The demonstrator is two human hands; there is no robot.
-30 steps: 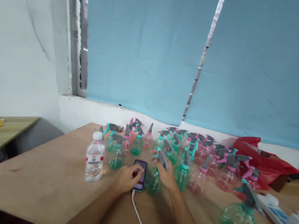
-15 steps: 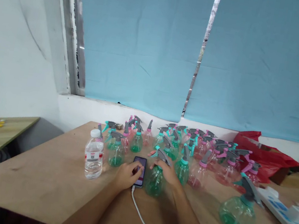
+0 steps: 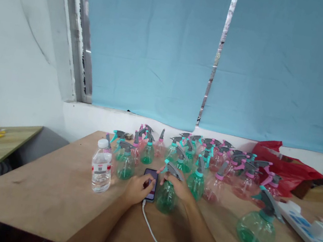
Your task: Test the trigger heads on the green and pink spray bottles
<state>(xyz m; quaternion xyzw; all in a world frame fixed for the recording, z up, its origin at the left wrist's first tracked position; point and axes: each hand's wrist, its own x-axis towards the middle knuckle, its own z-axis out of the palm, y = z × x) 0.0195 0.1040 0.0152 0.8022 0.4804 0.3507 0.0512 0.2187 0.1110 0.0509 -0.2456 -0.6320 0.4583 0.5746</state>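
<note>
My left hand (image 3: 137,189) rests on the left side of a smartphone (image 3: 152,193) lying on the wooden table. Its fingers are curled in, with thumb and forefinger over the screen, and I see nothing held in them. My right hand (image 3: 177,185) grips a green spray bottle (image 3: 166,201) by its grey trigger head and neck, just right of the phone. That bottle is upright, its turquoise nozzle pointing left. Part of its neck is hidden by the fingers. A white charging cable (image 3: 152,234) runs from the phone's lower end.
Several green and pink spray bottles (image 3: 147,154) crowd the table (image 3: 46,188) toward the back. A clear water bottle (image 3: 101,171) stands left of the phone. One green spray bottle (image 3: 256,232) stands at right, near a power strip (image 3: 301,225) and a red bag (image 3: 283,167).
My right hand and the spray bottle in it have shifted very slightly; the nozzle sits a little farther left. My left hand stays at the phone.
</note>
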